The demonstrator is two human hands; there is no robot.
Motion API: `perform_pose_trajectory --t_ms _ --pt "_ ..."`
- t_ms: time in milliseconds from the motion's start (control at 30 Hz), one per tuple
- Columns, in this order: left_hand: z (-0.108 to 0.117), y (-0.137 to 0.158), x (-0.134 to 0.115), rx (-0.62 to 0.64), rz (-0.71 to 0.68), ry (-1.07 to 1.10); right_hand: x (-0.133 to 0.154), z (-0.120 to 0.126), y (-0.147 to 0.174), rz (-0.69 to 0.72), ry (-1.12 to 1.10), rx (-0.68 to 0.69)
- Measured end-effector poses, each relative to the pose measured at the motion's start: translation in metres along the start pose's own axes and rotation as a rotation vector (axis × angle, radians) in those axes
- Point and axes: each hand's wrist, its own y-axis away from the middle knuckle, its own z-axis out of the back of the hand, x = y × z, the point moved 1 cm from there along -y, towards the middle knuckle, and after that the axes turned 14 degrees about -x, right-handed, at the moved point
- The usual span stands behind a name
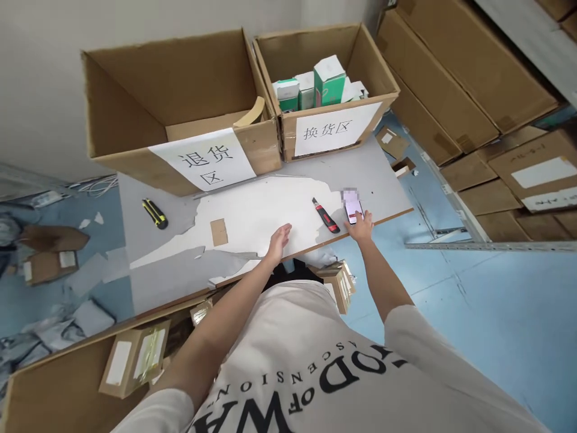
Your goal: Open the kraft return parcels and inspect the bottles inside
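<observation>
Cardboard pieces point(54, 237) and grey plastic point(67, 328) strewn over blue floor point(433, 294) at far left, above a large carton point(58, 391) holding taped small boxes point(135, 361). Next, on a grey tabletop point(153, 276) with a ragged white patch point(252, 210), a yellow-and-black cutter point(155, 214) lying aslant. Behind, a big open carton point(130, 159) with Chinese characters on a paper label point(205, 159). Nearer, a flat cardboard scrap point(219, 232), then the left hand point(280, 240) by the table's near edge, palm free, fingers loosely curved; contact with the surface impossible to tell. At back, touching or just beside the first, a smaller labelled carton point(288, 138) with green-and-white boxes point(329, 87) inside. In front, a red-and-black cutter point(325, 216), between left hand and phone point(353, 204). Phone flat near the table's right end, screen up and lit, pale pinkish with a red bar low down, top hidden by pixelation. Over its lower end, partly covering it, the right hand point(360, 227), fingers parted, one fingertip at the screen. Farther right, stacked brown cartons point(469, 66) beside metal shelving point(496, 245).
</observation>
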Motion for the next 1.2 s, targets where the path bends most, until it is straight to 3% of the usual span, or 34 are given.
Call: perform_pose_trajectory --t_ms 100,267,467,667,867,1000,1200 --pt "0.018 0.005 0.006 -0.085 0.027 0.025 0.006 -0.012 -0.016 0.018 0.091 0.041" --pt "0.026 0.009 0.006 -0.157 0.050 0.055 0.005 -0.023 -0.018 0.048 0.130 0.096" --pt "0.026 0.010 -0.002 -0.242 -0.002 0.081 0.019 -0.019 -0.009 0.096 -0.115 -0.092" --pt "0.043 0.015 -0.018 -0.422 -0.300 0.103 0.097 -0.020 0.002 0.332 -0.521 -0.035" --pt "0.097 0.037 -0.026 -0.745 -0.569 0.147 0.182 -0.028 0.024 0.533 -0.748 0.088" --pt "0.138 0.077 -0.010 -0.972 -0.654 0.166 0.219 -0.043 0.041 0.627 -0.854 0.203" --pt "0.195 0.155 0.037 -1.323 -0.671 0.195 0.264 -0.064 0.085 0.808 -0.881 0.374"
